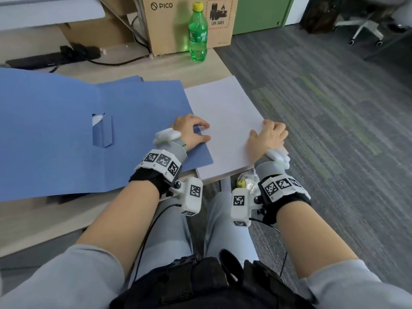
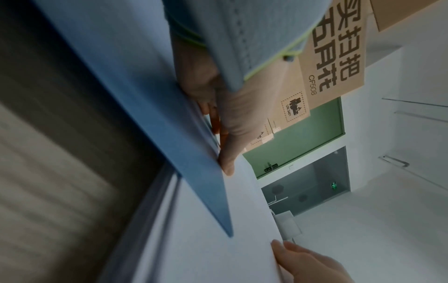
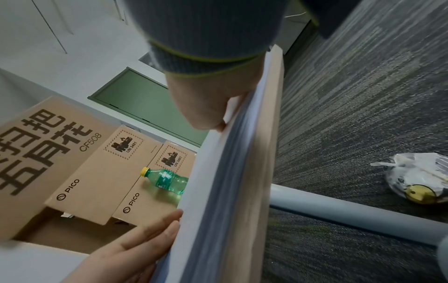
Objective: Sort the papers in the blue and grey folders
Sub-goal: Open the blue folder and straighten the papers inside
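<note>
A blue folder [image 1: 66, 130] lies open on the desk, with a slit pocket in its inner face. Beside it at the desk's right corner sits a stack of white papers [image 1: 225, 117]. My left hand [image 1: 200, 131] is on the folder's right edge, pinching it with curled fingers, the thumb tip [image 2: 226, 168] touching the white sheet [image 2: 206, 239]. My right hand [image 1: 267, 134] grips the stack's right edge [image 3: 218, 181], thumb on top and fingers curled over the side. A dark flat thing [image 1: 64, 198] pokes out under the folder's near edge; I cannot tell whether it is the grey folder.
A green bottle [image 1: 198, 34] stands at the back before a cardboard box [image 1: 178, 18]. A black power strip [image 1: 55, 56] lies at the back left. The desk ends just right of the stack, with carpet below and a plastic bag of rubbish [image 3: 421, 180] on it.
</note>
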